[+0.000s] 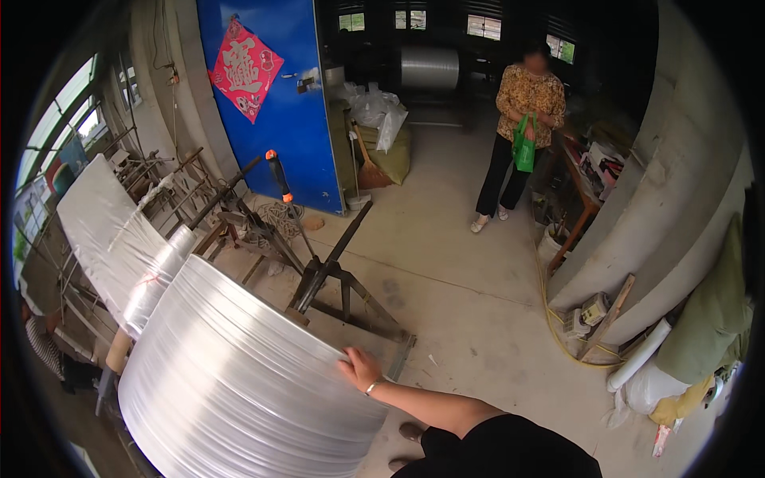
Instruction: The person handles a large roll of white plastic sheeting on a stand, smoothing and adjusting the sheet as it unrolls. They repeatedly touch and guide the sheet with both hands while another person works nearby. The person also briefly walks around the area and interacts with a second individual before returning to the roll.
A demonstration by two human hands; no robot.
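My right hand (362,370) reaches in from the lower right and rests on the near right edge of a big roll of shiny clear plastic film (247,382). Its fingers are apart and grip nothing, and a bracelet (372,388) circles the wrist. The roll fills the lower left, its film lying in fine ridges. Out of its far end sticks a dark metal shaft (339,247) on an angled stand (358,301). A tool with an orange and black handle (278,177) leans upright beside the shaft. My left hand is out of view.
Behind the roll stands a frame with a white sheet (107,215). A blue door (271,151) is at the back, near a broom (371,171) and sacks (392,155). A person (526,119) holds a green bag (524,147). A wooden table (580,209) and bundles (701,342) line the right wall.
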